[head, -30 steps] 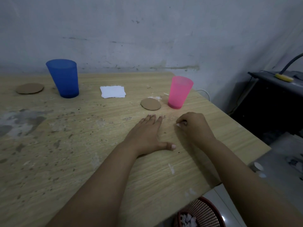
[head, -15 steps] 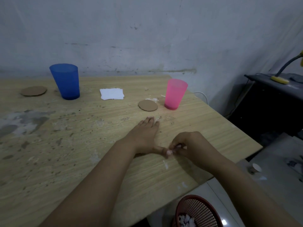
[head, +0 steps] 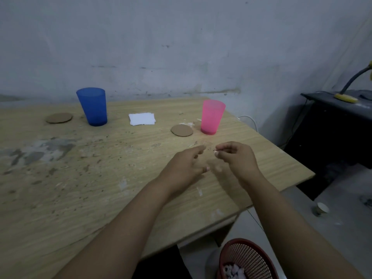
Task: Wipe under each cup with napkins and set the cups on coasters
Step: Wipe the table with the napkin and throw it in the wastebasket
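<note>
Pink plastic marks the cup [head: 212, 117] nearest me, standing upright on the bare wooden table [head: 84, 178] with a round cardboard coaster [head: 181, 130] just beside it on the left, not under it, so I judge that cup is not yet dealt with. The blue cup [head: 92, 106] stands further off to the left, also on bare wood, with its own coaster [head: 59, 118] lying close on its far left. Between the two cups sits a small stack of white napkins [head: 142, 118], within reach of either cup, which makes sense since each one needs its own wipe. My left hand [head: 184, 168] hovers just above the table, palm down, fingers loosely spread and holding nothing. My right hand [head: 236, 158] is close beside it, thumb and forefinger pinched on a tiny white scrap [head: 215, 152]; what it is I cannot tell, though it looks like a crumb of paper picked off the surface. A red mesh bin [head: 247, 258] with crumpled white paper in it stands on the floor below the table edge, by my right arm, handy for dropping such bits. I judge the scrap belongs there before I reach for a fresh napkin and lift the pink cup.
</note>
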### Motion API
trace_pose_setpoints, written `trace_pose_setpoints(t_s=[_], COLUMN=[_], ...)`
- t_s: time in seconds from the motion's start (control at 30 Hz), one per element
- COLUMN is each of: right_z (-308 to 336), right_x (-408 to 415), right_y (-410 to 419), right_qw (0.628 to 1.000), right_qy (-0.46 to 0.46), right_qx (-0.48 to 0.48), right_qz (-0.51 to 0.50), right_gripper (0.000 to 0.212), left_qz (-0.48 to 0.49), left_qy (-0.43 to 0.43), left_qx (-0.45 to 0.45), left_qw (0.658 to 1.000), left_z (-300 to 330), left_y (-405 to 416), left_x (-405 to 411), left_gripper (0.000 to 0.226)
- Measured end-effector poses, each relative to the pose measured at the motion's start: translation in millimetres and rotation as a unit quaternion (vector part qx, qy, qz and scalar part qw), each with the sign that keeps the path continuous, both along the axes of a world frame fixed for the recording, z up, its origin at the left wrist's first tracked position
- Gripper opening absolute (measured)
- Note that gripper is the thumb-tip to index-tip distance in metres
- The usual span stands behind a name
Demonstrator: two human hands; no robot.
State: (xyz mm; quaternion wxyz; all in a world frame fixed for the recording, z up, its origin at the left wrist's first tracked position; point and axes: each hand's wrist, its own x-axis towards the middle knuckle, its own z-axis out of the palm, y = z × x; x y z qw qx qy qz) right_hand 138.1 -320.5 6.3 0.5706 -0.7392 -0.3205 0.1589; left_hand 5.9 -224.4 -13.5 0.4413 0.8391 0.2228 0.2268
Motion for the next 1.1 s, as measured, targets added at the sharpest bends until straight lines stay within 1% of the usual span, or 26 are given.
trace_pose_setpoints(t_s=[0.1, 0.23, 0.37, 0.47, 0.57, 0.67, 0.73, 0.8, 0.87, 0.93, 1.0, 1.1], right_z=[8.7, 14.9, 14.3, 10.9, 8.0, 5.3, 2.7, 1.3, 2.3, 2.0, 0.8, -3.6], right_x=[-1.0, -0.2, -1.9, -2.1, -1.1, -1.6, -2.8, -1.7, 3.2, 12.3, 19.8, 22.1], right_y=[-8.8, -21.8, -31.9, -36.3, -36.9, -31.4, -25.2, -20.0, -17.2, -15.8, -15.2, -11.4], right_qw=[0.995, 0.974, 0.965, 0.963, 0.962, 0.967, 0.971, 0.973, 0.978, 0.991, 0.998, 0.996], right_qy=[0.083, 0.196, 0.226, 0.231, 0.232, 0.217, 0.206, 0.204, 0.185, 0.119, 0.046, -0.040], right_qx=[0.051, 0.110, 0.122, 0.119, 0.115, 0.098, 0.089, 0.090, 0.070, 0.021, -0.024, -0.073], right_qz=[0.009, 0.031, 0.059, 0.075, 0.082, 0.092, 0.079, 0.065, 0.063, 0.053, 0.028, -0.012], right_gripper=[0.016, 0.012, 0.012, 0.012, 0.010, 0.008, 0.008, 0.009, 0.016, 0.025, 0.019, 0.013], left_qz=[0.041, 0.039, 0.031, 0.050, 0.065, 0.077, 0.080, 0.072, 0.055, 0.051, 0.062, 0.079], left_qy=[-0.074, -0.129, -0.147, -0.168, -0.167, -0.169, -0.166, -0.158, -0.146, -0.124, -0.100, -0.074], left_qx=[-0.029, -0.034, -0.019, -0.026, -0.036, -0.025, -0.012, -0.007, -0.014, -0.001, 0.032, 0.066], left_qw=[0.996, 0.990, 0.988, 0.984, 0.983, 0.982, 0.983, 0.985, 0.988, 0.991, 0.993, 0.992], left_z=[5.1, 13.3, 11.0, 7.4, 5.9, 4.5, 3.4, 2.9, 2.9, 1.8, 0.4, -2.9], left_y=[-12.5, -27.5, -40.9, -45.7, -46.8, -43.1, -39.2, -34.2, -28.6, -22.5, -17.3, -12.7], left_x=[7.4, 16.9, 22.9, 25.3, 26.7, 27.8, 28.3, 28.5, 28.1, 27.2, 25.2, 21.8], left_gripper=[0.048, 0.042, 0.039, 0.026, 0.017, 0.012, 0.013, 0.022, 0.036, 0.044, 0.045, 0.044])
